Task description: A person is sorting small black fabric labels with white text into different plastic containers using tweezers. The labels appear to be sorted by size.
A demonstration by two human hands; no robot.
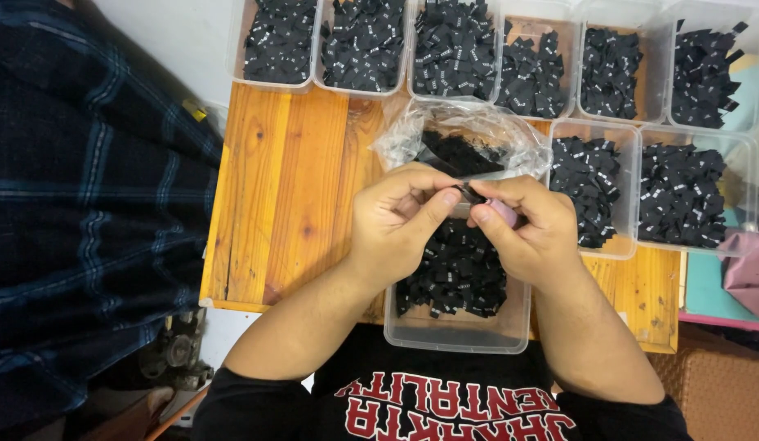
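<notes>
left hand (393, 216) and right hand (522, 224) | grip: fingertips pinching one black label (470, 194) | tip: hold it over the clear tub (459, 327), fold edges square

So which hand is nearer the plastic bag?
Left. The left hand sits just below the plastic bag, its fingertips near the bag's lower edge; the right hand is lower and further right.

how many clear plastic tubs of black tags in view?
9: six in the back row, two at right, one under the hands. Others may sit off-frame.
</notes>
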